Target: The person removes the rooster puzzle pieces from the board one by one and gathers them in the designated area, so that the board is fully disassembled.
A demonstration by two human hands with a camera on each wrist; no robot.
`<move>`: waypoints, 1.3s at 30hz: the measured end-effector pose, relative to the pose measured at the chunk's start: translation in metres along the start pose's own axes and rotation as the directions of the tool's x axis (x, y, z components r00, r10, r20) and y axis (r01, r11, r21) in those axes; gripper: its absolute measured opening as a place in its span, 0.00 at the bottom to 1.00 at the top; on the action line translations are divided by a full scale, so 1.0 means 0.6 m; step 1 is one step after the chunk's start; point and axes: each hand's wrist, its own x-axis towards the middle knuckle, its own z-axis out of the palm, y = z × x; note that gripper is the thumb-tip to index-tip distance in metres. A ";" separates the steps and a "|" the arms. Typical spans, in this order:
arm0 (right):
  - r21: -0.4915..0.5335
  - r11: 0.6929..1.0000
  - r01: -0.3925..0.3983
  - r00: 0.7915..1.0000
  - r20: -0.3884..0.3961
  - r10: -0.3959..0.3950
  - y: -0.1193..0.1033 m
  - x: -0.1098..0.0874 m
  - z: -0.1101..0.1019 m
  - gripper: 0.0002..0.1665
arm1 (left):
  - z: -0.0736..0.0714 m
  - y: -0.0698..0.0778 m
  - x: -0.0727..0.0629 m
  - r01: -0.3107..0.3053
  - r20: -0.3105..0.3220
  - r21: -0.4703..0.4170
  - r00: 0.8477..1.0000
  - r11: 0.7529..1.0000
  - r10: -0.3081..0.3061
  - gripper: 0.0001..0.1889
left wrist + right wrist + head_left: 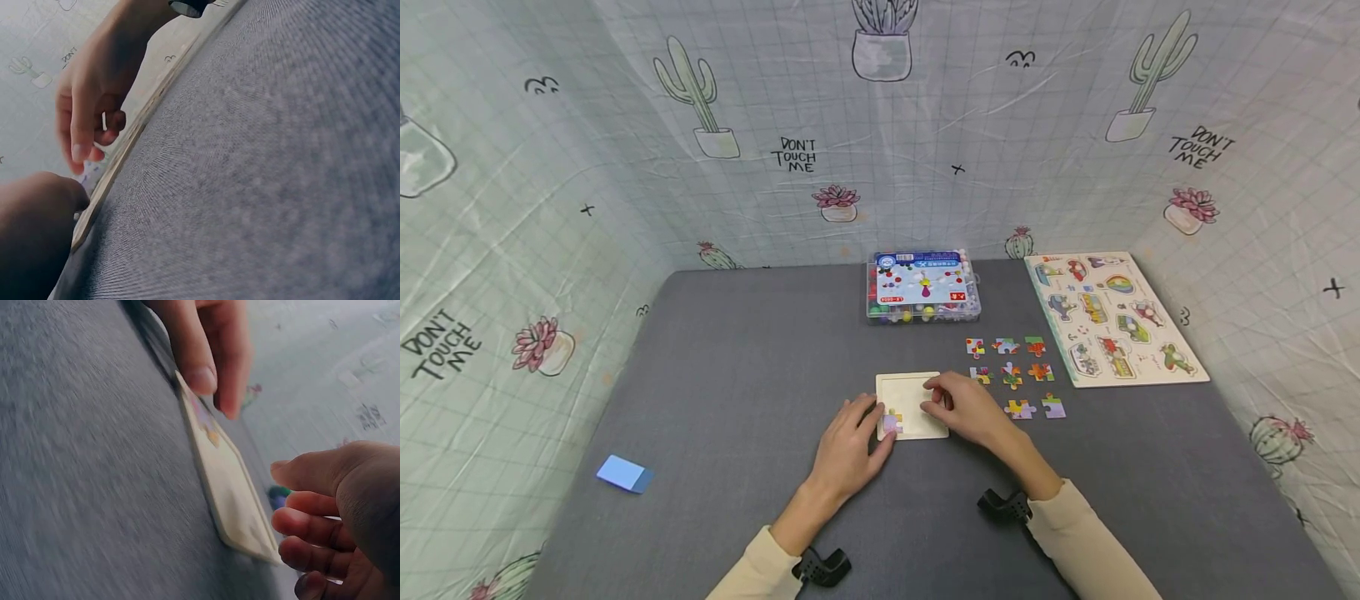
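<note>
A small pale wooden puzzle tray lies on the table in front of me, a purple-and-yellow jigsaw piece in its lower left corner. My left hand rests at that corner, fingers along the left side and thumb by the near edge, all fairly straight. Over the tray's right side hovers my right hand. Its fingers are loosely bent, and the right wrist view shows the thumb apart from them with nothing between. Several loose jigsaw pieces lie in rows just beyond the right hand.
Behind the tray stands a clear plastic box of colourful beads with a blue label. A larger picture board lies at the back right. Far to the left is a small blue block. Printed cloth walls surround the grey table.
</note>
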 end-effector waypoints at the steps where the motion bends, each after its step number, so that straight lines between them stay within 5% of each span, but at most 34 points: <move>1: 0.001 1.000 0.005 1.000 0.010 -0.005 -0.004 0.001 0.003 0.16 | 0.001 0.000 -0.001 0.003 0.006 0.003 1.000 1.000 -0.003 0.23; 21: -0.117 0.988 0.100 0.994 0.053 -0.094 -0.031 -0.004 0.053 0.14 | -0.006 -0.004 0.002 0.015 0.125 0.040 0.992 0.999 -0.020 0.26; 39: -0.001 0.996 0.086 0.992 0.089 -0.086 -0.033 -0.003 0.057 0.10 | -0.007 -0.005 -0.001 0.028 0.127 0.010 0.991 1.000 -0.029 0.25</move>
